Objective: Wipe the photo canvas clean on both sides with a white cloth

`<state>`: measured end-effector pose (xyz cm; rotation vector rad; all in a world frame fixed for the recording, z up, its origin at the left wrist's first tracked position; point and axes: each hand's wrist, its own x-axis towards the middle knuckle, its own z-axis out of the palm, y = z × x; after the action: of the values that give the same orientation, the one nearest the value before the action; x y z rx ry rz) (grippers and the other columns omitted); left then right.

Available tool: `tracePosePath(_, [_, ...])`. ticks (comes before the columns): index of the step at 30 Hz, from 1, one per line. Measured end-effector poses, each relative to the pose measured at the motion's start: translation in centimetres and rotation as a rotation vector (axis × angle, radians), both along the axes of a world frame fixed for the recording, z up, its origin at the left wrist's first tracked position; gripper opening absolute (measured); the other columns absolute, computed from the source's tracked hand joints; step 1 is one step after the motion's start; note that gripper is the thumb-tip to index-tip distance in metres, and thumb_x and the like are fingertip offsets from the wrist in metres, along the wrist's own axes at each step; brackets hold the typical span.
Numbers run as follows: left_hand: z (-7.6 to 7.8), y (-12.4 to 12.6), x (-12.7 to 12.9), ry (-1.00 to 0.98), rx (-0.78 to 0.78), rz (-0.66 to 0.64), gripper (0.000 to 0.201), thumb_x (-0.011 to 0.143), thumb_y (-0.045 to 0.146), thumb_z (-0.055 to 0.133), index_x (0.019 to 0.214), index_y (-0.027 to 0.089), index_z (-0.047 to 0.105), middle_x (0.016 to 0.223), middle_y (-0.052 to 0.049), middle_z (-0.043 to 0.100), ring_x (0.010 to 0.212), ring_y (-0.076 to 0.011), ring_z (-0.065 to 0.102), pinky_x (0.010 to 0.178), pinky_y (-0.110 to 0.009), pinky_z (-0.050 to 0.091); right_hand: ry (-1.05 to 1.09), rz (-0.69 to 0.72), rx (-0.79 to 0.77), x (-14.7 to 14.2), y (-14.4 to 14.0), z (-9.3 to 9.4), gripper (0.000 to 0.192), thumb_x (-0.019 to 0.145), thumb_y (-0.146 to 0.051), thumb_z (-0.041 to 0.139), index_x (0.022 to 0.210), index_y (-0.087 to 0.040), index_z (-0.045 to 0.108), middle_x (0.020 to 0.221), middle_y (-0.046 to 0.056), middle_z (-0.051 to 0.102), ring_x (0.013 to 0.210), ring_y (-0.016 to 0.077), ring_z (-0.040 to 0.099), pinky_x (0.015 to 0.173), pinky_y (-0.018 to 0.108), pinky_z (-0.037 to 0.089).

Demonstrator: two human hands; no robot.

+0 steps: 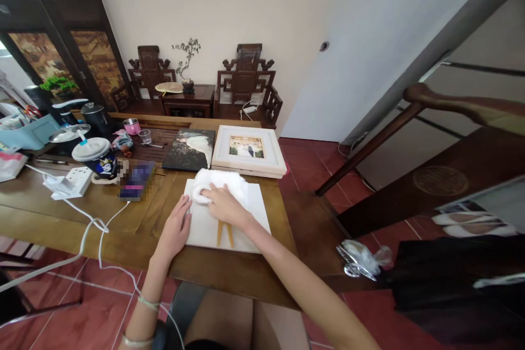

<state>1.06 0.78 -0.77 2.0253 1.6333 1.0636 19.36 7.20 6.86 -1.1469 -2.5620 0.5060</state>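
Note:
A white panel (250, 216) lies flat near the front edge of the wooden table, and a yellow two-legged shape (225, 234) shows on its lower part. Bunched on the panel's upper half is a white towel (219, 178). My right hand (225, 205) presses down on this towel, its fingers curled into the fold and partly hidden. At the panel's left edge rests my left hand (178, 225), fingers stretched out along the edge, with nothing seen in its grasp.
Behind the panel lie a white-framed photo (250, 147) and a dark picture (191, 149). To the left are a lidded cup (100, 156), a blurred phone (136, 180), a power strip (76, 181) and loose white cables (84, 240). A wooden chair (410, 175) stands at right.

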Motion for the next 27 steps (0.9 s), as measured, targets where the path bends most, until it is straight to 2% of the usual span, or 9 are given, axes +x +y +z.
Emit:
tracePosePath(3, [0.1,0.0,-0.1,0.000,-0.008,0.011,0.042,0.095,0.029,0.040,0.132,0.016,0.055,0.146,-0.013,0.047,0.141,-0.0236,0.036,0.116,-0.044,0.030,-0.033,-0.003,0.044,-2.7,0.7,0.2,0.035,0.093,-0.036,0.059,0.122,-0.017,0.056,0.123,0.009,0.058,0.102,0.0232,0.060,0.085,0.044,0.053])
tracePosePath(5, [0.0,0.0,-0.1,-0.001,-0.005,0.009,0.042,0.095,0.029,0.040,0.131,0.016,0.055,0.146,-0.013,0.047,0.140,-0.0238,0.037,0.116,-0.044,0.031,-0.049,-0.025,0.051,-2.6,1.1,0.3,0.035,0.093,-0.035,0.059,0.122,-0.017,0.056,0.123,0.009,0.058,0.103,0.0232,0.060,0.085,0.044,0.053])
tracePosePath(10, [-0.5,0.1,-0.2,-0.018,0.018,0.005,0.041,0.095,0.030,0.041,0.130,0.015,0.056,0.145,-0.014,0.048,0.140,-0.0239,0.037,0.116,-0.045,0.031,-0.075,-0.119,0.006,3.1,2.0,-0.1,0.033,0.093,-0.036,0.059,0.121,-0.018,0.057,0.121,0.009,0.059,0.101,0.0224,0.061,0.085,0.044,0.053])
tracePosePath(12, [-0.5,0.1,-0.2,-0.021,0.017,0.005,0.041,0.095,0.030,0.041,0.130,0.015,0.056,0.145,-0.014,0.048,0.140,-0.0238,0.037,0.116,-0.045,0.030,-0.072,-0.162,-0.008,5.9,1.5,-0.6,0.027,0.094,-0.023,0.055,0.120,-0.017,0.058,0.124,0.010,0.060,0.111,0.0257,0.059,0.094,0.050,0.048])
tracePosePath(15, [-0.4,0.1,-0.1,-0.025,0.012,0.001,0.040,0.095,0.029,0.040,0.130,0.016,0.056,0.146,-0.013,0.048,0.141,-0.0232,0.036,0.117,-0.044,0.030,-0.072,-0.218,-0.017,8.8,-1.0,-2.0,0.046,0.080,0.005,0.039,0.117,-0.012,0.060,0.135,0.018,0.054,0.136,0.0336,0.038,0.110,0.063,0.025])
tracePosePath(17, [-0.3,0.0,0.0,-0.020,0.007,0.003,0.041,0.096,0.029,0.040,0.130,0.016,0.056,0.146,-0.013,0.047,0.141,-0.0231,0.036,0.117,-0.044,0.029,-0.079,-0.218,-0.029,9.7,-4.0,-2.9,0.054,0.068,0.008,0.036,0.112,-0.010,0.062,0.142,0.019,0.048,0.143,0.0340,0.023,0.113,0.065,0.014])
tracePosePath(20, [-0.2,0.0,0.0,-0.001,0.000,0.011,0.041,0.096,0.029,0.039,0.131,0.014,0.055,0.147,-0.014,0.046,0.141,-0.0234,0.035,0.117,-0.045,0.029,-0.076,-0.139,-0.049,10.5,-9.3,-3.3,0.054,0.062,0.009,0.033,0.098,-0.014,0.065,0.149,0.013,0.042,0.146,0.0278,0.013,0.116,0.062,0.009])
tracePosePath(24, [-0.2,0.1,0.1,0.010,0.008,0.003,0.041,0.097,0.029,0.038,0.132,0.013,0.054,0.147,-0.015,0.045,0.141,-0.0237,0.035,0.117,-0.045,0.029,-0.126,0.031,-0.214,11.4,-13.8,-1.6,0.057,0.054,0.007,0.033,0.093,-0.018,0.066,0.149,0.007,0.042,0.146,0.0245,0.012,0.116,0.063,0.007])
tracePosePath(27, [-0.2,0.1,0.1,0.019,0.007,0.001,0.042,0.097,0.029,0.038,0.132,0.012,0.053,0.147,-0.016,0.045,0.142,-0.0235,0.035,0.117,-0.045,0.029,-0.127,0.054,-0.302,12.2,-13.3,-0.4,0.063,0.055,0.005,0.034,0.104,-0.018,0.066,0.149,0.008,0.042,0.145,0.0231,0.018,0.117,0.059,0.009])
